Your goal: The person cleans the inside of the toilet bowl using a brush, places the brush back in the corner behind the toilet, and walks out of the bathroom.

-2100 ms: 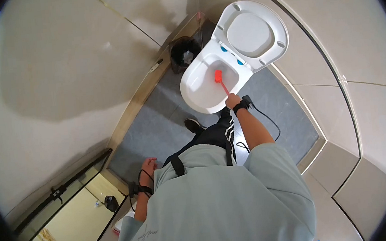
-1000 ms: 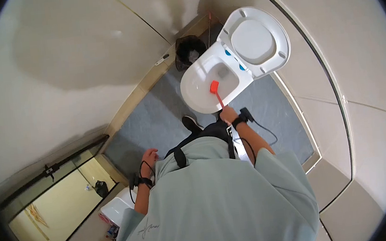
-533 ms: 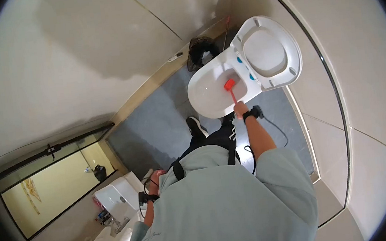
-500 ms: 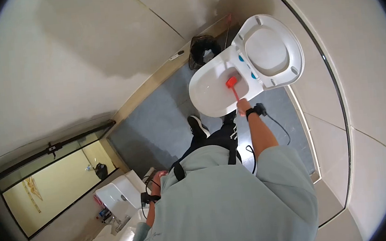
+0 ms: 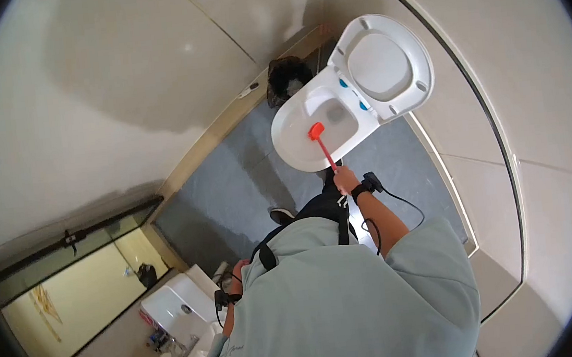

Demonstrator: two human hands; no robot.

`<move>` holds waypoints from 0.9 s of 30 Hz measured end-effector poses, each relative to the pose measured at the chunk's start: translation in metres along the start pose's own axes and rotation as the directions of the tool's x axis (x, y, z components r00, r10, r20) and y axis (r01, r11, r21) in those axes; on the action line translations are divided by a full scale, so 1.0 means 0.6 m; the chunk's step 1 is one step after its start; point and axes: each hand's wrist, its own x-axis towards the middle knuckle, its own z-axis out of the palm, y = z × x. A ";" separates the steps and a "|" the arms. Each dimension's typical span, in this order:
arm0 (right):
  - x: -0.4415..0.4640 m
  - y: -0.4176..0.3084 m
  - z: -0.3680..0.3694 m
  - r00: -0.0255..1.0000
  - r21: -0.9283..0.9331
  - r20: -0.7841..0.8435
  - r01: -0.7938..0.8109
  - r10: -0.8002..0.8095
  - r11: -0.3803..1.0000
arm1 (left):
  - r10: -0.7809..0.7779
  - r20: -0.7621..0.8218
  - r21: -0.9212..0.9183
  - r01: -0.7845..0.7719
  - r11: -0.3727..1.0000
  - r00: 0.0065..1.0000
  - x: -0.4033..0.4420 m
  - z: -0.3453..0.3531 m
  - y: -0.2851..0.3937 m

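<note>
My right hand (image 5: 346, 179) is closed round the handle of a red toilet brush (image 5: 317, 132). The brush head is inside the bowl of the white toilet (image 5: 285, 145), over its front part, with the handle crossing the near rim. The toilet's seat and lid (image 5: 380, 65) are raised. My left hand (image 5: 241, 268) is low at my left side beside my shirt, near the white sink; its fingers are mostly hidden. Both wrists wear black straps with cables.
A black-lined waste bin (image 5: 286, 81) stands left of the toilet against the wall. A small white and black object (image 5: 248, 90) lies on the wall ledge. At lower left are a white sink (image 5: 167, 303) and a mirror or glass panel (image 5: 84, 294).
The brush head has moved from deeper in the bowl toward its front left, and my right hand has drawn back with it. The view has shifted slightly, and my left foot is further back.
</note>
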 end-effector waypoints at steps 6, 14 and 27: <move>-0.058 0.004 0.075 0.883 -0.500 0.169 0.460 -0.438 0.734 | -0.145 0.131 -0.291 0.177 0.940 0.981 0.079 -0.056 -0.097; -0.190 -0.087 0.134 0.999 -0.164 -0.036 -0.025 0.019 0.986 | 0.442 0.123 0.093 -0.454 0.886 0.888 0.051 -0.149 -0.121; -0.047 -0.100 0.021 0.988 -0.713 -0.115 -0.009 -0.105 0.701 | -0.221 -0.038 -0.689 0.135 0.713 0.975 -0.021 -0.101 -0.142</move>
